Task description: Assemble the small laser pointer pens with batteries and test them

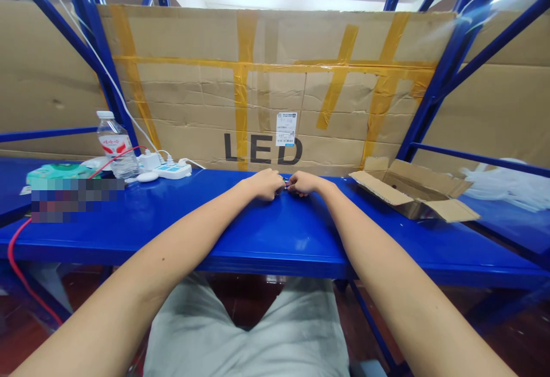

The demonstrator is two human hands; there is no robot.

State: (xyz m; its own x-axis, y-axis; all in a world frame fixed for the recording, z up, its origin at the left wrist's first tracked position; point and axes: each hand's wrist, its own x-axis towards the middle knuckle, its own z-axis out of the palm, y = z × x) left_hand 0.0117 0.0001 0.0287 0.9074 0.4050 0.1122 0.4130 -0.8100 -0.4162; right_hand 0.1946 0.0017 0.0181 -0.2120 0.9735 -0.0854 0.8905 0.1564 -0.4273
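My left hand (267,184) and my right hand (302,183) meet near the back of the blue table (275,234), close to the cardboard behind it. Both have their fingers curled in and pressed together. Between the fingertips shows a small dark object with red and light bits (286,183), mostly covered by the fingers. Its kind is too small to make out. Both forearms stretch forward over the table's front edge.
An open cardboard box (412,191) stands at right, with a white plastic bag (511,182) beyond. At left are a water bottle (117,146), a power strip (174,169) and a teal pack (60,172). A large taped cardboard sheet (189,108) rises behind, between blue posts.
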